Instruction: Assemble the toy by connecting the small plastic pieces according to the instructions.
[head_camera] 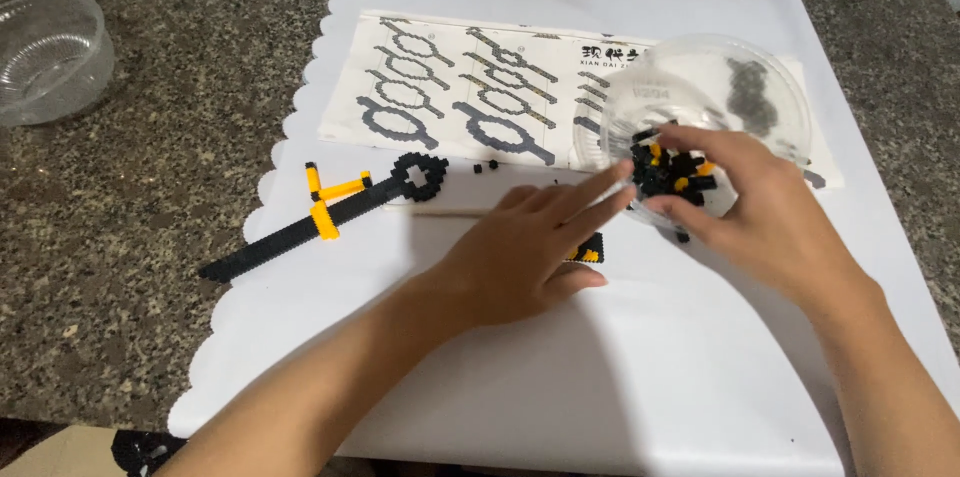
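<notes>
Hands sorting tiny black and yellow building bricks from a clear plastic dish.

Speckled granite counter [120,267] carries a white scallop-edged mat [620,367]; on it lie a printed instruction sheet [450,77], a part-built black and yellow sword-like model [320,212], and the tilted clear dish [700,97] of loose bricks [672,177]. Right hand [770,212] has its fingers curled into the brick pile at the dish rim, though whether they pinch a piece I cannot tell. Left hand [525,252] lies flat and open, fingertips touching the dish edge. Bricks look light, hard and easily scattered, best pinched singly by their sides. An empty bowl [50,52] sits far left.
</notes>
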